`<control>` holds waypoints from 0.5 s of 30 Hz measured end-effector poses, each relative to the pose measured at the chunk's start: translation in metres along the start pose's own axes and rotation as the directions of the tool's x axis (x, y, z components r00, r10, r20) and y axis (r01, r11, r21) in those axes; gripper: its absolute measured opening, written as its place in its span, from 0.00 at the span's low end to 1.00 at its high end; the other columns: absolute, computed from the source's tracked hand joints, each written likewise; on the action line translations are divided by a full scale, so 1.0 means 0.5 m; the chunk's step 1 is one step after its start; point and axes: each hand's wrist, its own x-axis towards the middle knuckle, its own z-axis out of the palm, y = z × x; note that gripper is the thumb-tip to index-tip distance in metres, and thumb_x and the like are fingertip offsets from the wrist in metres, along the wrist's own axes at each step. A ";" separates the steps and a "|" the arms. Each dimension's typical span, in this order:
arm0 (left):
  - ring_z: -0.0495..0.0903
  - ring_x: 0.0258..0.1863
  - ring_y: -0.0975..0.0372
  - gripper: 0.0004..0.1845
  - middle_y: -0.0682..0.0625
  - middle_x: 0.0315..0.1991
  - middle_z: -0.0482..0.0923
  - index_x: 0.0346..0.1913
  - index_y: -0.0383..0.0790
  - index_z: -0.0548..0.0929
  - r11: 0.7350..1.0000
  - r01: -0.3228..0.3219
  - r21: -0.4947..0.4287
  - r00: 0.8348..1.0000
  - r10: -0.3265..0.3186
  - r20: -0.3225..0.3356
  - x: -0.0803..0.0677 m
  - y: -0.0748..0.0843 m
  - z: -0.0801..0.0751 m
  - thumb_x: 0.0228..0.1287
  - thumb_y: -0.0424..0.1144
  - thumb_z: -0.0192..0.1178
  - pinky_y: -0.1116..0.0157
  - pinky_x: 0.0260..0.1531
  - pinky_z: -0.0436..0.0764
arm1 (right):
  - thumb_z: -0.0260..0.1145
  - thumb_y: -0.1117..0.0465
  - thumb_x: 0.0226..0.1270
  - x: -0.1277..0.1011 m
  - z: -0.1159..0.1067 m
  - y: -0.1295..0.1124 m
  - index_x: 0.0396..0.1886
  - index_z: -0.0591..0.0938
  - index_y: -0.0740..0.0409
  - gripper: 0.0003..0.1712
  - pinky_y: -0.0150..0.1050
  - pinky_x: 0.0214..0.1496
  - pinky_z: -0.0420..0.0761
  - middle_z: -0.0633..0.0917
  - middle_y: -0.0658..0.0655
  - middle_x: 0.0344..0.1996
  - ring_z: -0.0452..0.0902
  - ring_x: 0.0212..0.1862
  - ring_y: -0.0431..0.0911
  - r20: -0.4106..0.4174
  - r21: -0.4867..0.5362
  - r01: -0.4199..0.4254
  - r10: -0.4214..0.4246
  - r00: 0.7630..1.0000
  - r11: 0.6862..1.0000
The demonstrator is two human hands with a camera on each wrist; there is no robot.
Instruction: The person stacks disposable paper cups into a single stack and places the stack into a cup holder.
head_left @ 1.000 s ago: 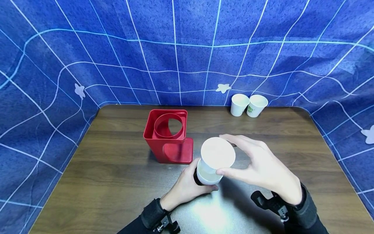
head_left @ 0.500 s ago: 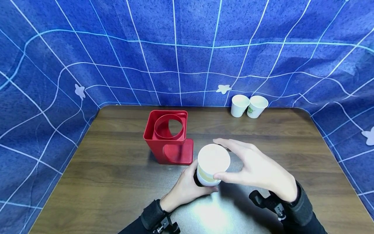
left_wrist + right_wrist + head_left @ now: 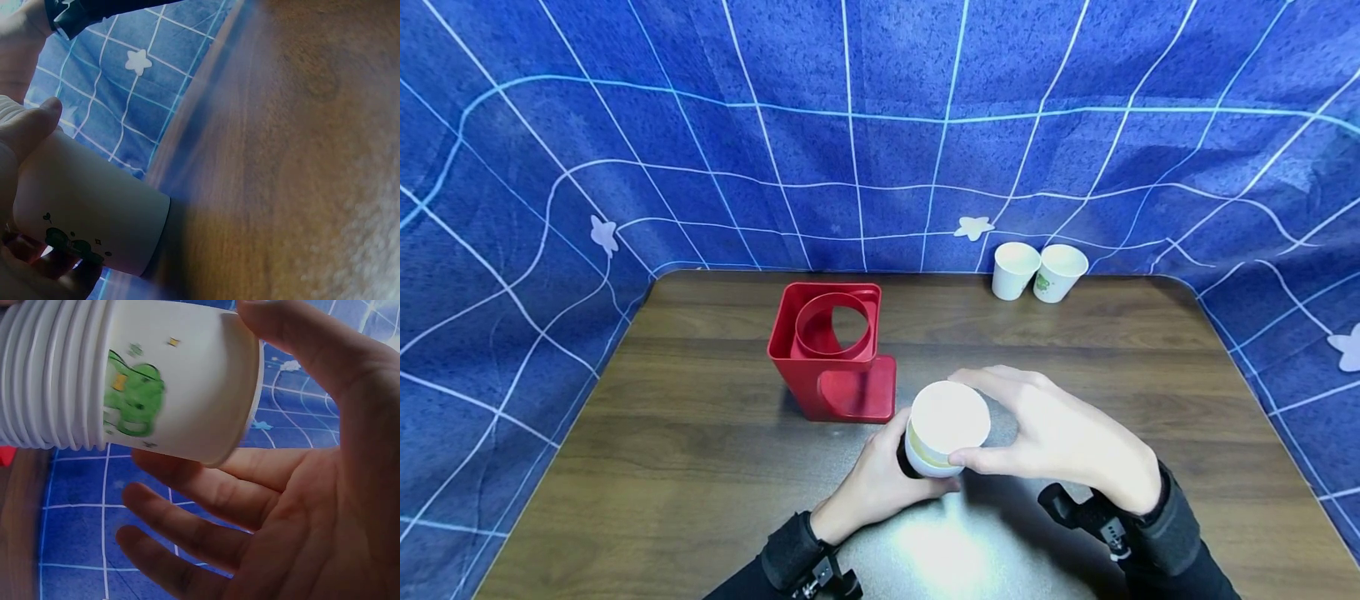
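left hand (image 3: 876,479) grips stack of white paper cups (image 3: 100,194) over brown wood-grain counter (image 3: 685,458), seemingly to steady it | right hand (image 3: 1063,437) pinches green-printed white paper cup (image 3: 200,381) by its rim, partly nested atop, presumably keeping it centred

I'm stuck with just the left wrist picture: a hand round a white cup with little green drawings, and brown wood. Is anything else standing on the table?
Observer: Yes, the head view shows a red stand with a round opening, just beyond the left hand.
Visitor: Ooh! Any spare cups about?
Observer: One white cup stands right beside another near the far edge of the table.
Visitor: And what's going on just out of my sight?
Observer: The right hand holds the uppermost white cup between thumb and fingers.
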 end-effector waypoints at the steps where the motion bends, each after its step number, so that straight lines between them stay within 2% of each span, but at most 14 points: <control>1: 0.80 0.57 0.67 0.45 0.64 0.59 0.81 0.67 0.59 0.73 1.000 -0.001 0.002 1.000 0.001 0.000 0.000 0.000 0.000 0.44 0.49 0.84 0.61 0.62 0.78 | 0.79 0.41 0.56 0.000 0.002 0.000 0.60 0.81 0.47 0.34 0.41 0.55 0.83 0.85 0.40 0.51 0.80 0.53 0.36 0.003 -0.001 -0.007 0.007 1.000 1.000; 6: 0.80 0.58 0.67 0.44 0.63 0.59 0.81 0.67 0.57 0.73 1.000 -0.003 0.005 1.000 0.003 0.004 0.000 0.001 -0.001 0.44 0.47 0.84 0.61 0.62 0.77 | 0.80 0.41 0.54 0.004 0.010 0.000 0.57 0.83 0.48 0.33 0.39 0.52 0.83 0.85 0.40 0.47 0.79 0.50 0.36 0.019 -0.015 -0.038 0.038 0.999 0.999; 15: 0.79 0.59 0.67 0.45 0.65 0.59 0.81 0.68 0.61 0.72 1.000 0.006 0.001 1.000 -0.006 -0.002 0.000 0.005 -0.001 0.44 0.50 0.84 0.61 0.63 0.77 | 0.79 0.41 0.55 0.010 0.020 0.002 0.55 0.83 0.47 0.30 0.37 0.49 0.83 0.84 0.38 0.44 0.79 0.46 0.35 0.036 -0.010 -0.020 0.020 0.999 1.000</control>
